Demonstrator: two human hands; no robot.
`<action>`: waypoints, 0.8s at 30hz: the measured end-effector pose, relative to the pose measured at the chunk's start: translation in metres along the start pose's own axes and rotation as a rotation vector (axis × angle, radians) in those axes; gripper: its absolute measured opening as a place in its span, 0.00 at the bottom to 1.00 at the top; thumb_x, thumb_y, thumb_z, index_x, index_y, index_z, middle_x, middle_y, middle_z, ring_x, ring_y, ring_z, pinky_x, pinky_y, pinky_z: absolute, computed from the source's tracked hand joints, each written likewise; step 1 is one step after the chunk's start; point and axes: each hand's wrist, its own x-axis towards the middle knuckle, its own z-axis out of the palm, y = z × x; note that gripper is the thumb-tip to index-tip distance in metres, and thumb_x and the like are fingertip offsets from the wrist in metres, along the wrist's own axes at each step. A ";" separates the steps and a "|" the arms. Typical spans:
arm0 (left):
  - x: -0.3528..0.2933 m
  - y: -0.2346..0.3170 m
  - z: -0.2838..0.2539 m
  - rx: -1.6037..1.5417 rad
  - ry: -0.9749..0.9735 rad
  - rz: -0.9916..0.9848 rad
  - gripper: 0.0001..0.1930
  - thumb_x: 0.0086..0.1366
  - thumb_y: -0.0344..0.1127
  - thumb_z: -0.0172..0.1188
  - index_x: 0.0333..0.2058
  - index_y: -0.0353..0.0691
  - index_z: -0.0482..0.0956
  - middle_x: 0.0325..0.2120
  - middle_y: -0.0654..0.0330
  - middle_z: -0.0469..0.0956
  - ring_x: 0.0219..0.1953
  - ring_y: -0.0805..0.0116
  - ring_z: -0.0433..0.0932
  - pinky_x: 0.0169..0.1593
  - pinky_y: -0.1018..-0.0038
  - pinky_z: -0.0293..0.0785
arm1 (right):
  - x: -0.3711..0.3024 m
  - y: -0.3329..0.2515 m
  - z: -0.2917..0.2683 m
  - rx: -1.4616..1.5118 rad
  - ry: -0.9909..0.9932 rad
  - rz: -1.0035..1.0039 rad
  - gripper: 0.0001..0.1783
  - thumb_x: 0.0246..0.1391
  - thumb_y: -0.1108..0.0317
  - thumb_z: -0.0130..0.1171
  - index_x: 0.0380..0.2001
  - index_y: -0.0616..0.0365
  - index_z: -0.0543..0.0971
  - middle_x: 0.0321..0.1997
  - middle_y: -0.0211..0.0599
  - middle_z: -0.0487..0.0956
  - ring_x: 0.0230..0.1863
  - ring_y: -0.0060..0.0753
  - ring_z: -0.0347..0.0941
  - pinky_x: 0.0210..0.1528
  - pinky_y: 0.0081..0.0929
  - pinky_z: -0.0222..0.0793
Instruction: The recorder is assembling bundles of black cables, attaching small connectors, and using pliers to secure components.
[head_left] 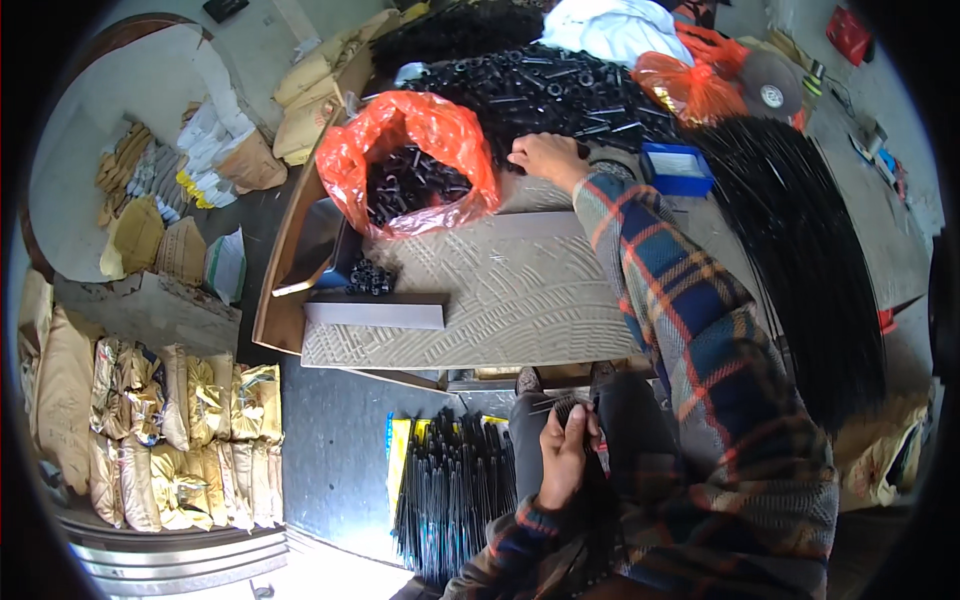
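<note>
My left hand (pixel 566 455), low over my lap, is closed around a bundle of thin black rods (pixel 563 408). Fine pale tips fan out above its thumb, and dark lengths trail below the hand. My right arm stretches across the worktable, and my right hand (pixel 548 158) has its fingers curled at the near edge of a heap of small black plastic parts (pixel 550 90). Whatever those fingertips pinch is hidden against the dark parts. An orange plastic bag (pixel 345 150), open at the top and holding more black parts, stands left of that hand.
A blue box (pixel 680 182) sits right of my right hand, beside a long bundle of black rods (pixel 800 250). The textured mat (pixel 490 290) bears a grey metal strip (pixel 375 315). More upright black rods (pixel 450 490) stand by my legs. Packed sacks (pixel 190 430) line the left.
</note>
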 end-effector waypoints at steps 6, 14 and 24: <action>0.003 0.004 -0.013 -0.041 0.024 0.007 0.09 0.67 0.37 0.45 0.34 0.35 0.68 0.20 0.64 0.67 0.20 0.76 0.64 0.23 0.81 0.61 | -0.007 -0.008 -0.011 -0.064 -0.212 -0.075 0.14 0.42 0.51 0.60 0.30 0.46 0.76 0.31 0.37 0.79 0.38 0.46 0.74 0.39 0.42 0.66; 0.003 0.007 -0.019 -0.038 -0.018 0.006 0.10 0.67 0.38 0.46 0.37 0.36 0.67 0.20 0.66 0.66 0.19 0.79 0.63 0.23 0.83 0.62 | -0.008 -0.060 -0.032 0.793 0.053 -0.191 0.11 0.48 0.71 0.52 0.37 0.59 0.69 0.26 0.35 0.73 0.26 0.30 0.69 0.29 0.29 0.66; -0.011 0.013 -0.013 -0.017 0.028 0.022 0.10 0.67 0.37 0.46 0.34 0.34 0.68 0.18 0.64 0.66 0.18 0.77 0.63 0.23 0.82 0.60 | 0.014 -0.119 0.017 -0.269 -0.045 -0.345 0.07 0.40 0.70 0.54 0.24 0.57 0.79 0.28 0.41 0.79 0.33 0.41 0.77 0.33 0.39 0.70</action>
